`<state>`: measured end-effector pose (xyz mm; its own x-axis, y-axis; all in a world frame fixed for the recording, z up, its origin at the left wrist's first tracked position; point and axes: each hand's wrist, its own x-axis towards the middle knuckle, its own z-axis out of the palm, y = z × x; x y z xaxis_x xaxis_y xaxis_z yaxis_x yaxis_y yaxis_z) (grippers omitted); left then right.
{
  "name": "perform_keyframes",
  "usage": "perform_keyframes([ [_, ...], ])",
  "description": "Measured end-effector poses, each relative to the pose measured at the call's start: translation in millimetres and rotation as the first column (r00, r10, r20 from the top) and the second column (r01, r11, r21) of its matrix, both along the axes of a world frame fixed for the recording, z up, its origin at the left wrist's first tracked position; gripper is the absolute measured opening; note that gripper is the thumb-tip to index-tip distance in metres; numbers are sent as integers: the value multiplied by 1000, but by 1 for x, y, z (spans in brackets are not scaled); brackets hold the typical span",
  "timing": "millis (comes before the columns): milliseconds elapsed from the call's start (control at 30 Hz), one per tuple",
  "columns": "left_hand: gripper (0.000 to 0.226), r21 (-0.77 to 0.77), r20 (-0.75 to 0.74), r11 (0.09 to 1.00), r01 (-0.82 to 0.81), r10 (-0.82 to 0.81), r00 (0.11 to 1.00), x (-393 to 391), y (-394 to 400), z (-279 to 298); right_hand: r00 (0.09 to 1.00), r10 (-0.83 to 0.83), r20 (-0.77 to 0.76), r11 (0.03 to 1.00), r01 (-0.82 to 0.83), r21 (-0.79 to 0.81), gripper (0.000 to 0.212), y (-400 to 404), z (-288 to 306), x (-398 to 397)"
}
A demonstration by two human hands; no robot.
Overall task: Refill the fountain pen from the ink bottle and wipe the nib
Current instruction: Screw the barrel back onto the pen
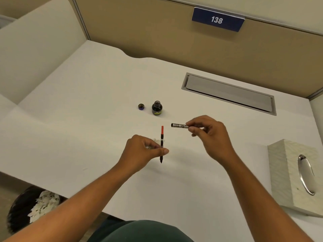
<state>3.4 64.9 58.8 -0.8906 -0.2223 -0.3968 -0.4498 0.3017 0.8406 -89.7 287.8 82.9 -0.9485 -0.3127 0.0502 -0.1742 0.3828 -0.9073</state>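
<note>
My left hand (145,149) pinches the fountain pen's inner section (162,137) upright, its red converter end pointing away and the dark nib toward me. A bit of white tissue (155,141) shows behind the fingers of that hand. My right hand (208,131) holds the silver patterned pen barrel (180,126) level, its open end pointing left, a short gap from the section. The ink bottle (157,108) stands uncapped on the white desk (87,110) beyond both hands. Its cap (141,106) lies just to its left.
A pale tissue box (297,175) with a chrome slot sits at the desk's right edge. A grey cable hatch (229,93) is set into the desk at the back right. Beige partition walls enclose the back and left. A waste bin (33,206) stands on the floor at lower left.
</note>
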Motion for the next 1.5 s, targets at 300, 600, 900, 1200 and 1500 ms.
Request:
perform_keyframes([
  [300,17,-133,19,986,100,-98,995,-1,7,13,979,187,-86,973,-172,156,20,-1,29,-13],
  [600,17,-185,29,978,97,-93,995,1,5,17,927,299,-228,909,-204,365,20,-6,51,-16],
  [900,19,-241,4,963,119,-122,993,0,11,20,862,408,-302,860,-251,444,26,-13,63,-10],
  [1200,18,-304,-60,946,113,-138,989,2,13,21,821,503,-270,772,-285,569,22,-10,72,0],
  [1500,10,365,-8,929,-60,68,998,2,16,30,851,396,-344,848,-196,492,24,11,68,11],
])
